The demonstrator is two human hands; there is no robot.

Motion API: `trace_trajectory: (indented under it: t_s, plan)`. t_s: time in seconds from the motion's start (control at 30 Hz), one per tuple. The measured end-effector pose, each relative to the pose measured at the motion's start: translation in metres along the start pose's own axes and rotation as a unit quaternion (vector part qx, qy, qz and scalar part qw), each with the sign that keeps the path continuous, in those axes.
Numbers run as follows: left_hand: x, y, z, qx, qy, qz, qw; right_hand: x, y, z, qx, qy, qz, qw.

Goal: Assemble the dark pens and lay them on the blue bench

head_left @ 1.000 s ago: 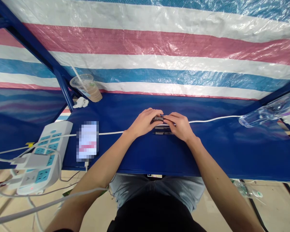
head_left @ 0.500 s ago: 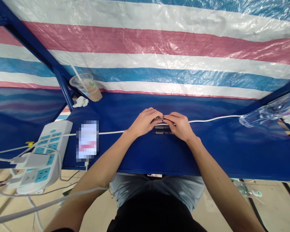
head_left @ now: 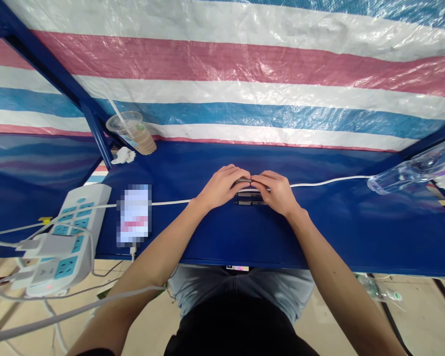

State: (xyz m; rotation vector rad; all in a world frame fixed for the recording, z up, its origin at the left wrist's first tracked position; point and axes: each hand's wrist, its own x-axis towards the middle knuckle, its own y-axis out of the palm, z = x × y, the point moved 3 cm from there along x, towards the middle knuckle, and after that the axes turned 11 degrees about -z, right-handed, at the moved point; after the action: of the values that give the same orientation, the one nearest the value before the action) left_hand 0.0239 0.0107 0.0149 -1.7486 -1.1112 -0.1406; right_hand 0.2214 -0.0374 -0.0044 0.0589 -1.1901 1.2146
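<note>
Above the middle of the blue tabletop, my left hand (head_left: 222,187) pinches a slim dark pen (head_left: 244,180) between thumb and fingers. My right hand (head_left: 276,190) meets it from the other side, fingertips closed on the pen's right end. Most of the pen is hidden by the fingers. Just below the hands, two more dark pens with greyish grips lie side by side, an upper pen (head_left: 245,195) and a lower pen (head_left: 247,202). Their right ends disappear behind my right hand. A white cable (head_left: 170,202) runs across the table and passes under both hands.
A blurred phone (head_left: 134,215) lies to the left, beside a white power strip (head_left: 85,222) crowded with plugs and cables. A plastic drink cup (head_left: 143,138) with a straw and a crumpled tissue (head_left: 123,155) stand back left. A clear bottle (head_left: 400,175) lies at right.
Both hands stay in nearly the same place. The fingertips have shifted only very slightly around the pen; the view has moved a touch.
</note>
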Motion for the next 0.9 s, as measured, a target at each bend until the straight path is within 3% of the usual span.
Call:
trace_trajectory:
  t_s: [0.9]
  plan:
    - [0.0011, 0.0002, -0.001, -0.003, 0.013, -0.004, 1.0, -0.0003, 0.0002, -0.0007, 0.002, -0.007, 0.001, 1.0]
